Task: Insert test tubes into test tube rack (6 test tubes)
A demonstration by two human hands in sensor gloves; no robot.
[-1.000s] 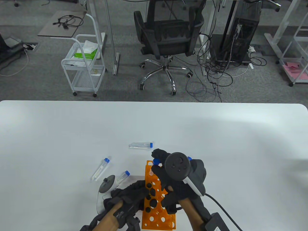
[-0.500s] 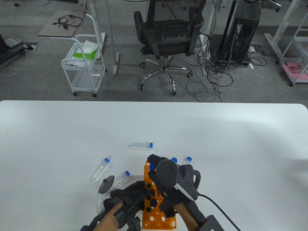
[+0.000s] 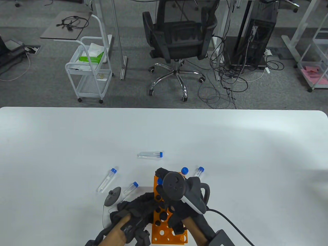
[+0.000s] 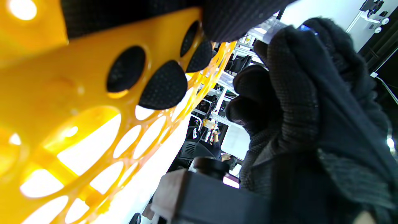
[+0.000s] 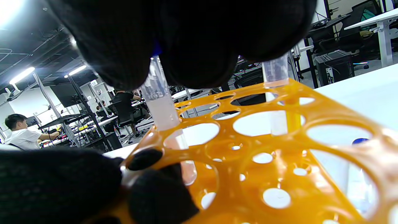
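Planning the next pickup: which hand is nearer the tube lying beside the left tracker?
Left. The left hand sits just below that tube; the right hand is across the rack.

- I see the rack [image 3: 164,232] as glossy orange plastic, smooth, light shining through it.
- The held tube [image 5: 161,102] looks like clear, smooth plastic; its blue cap [image 3: 160,181] looks matt.
- My right hand [image 3: 176,202] and left hand [image 3: 135,212] wear black knitted cloth, rough and matt.
- The table [image 3: 230,153] looks smooth, white, faintly sheened.

six test tubes [image 3: 150,154], one rack [image 3: 164,234]
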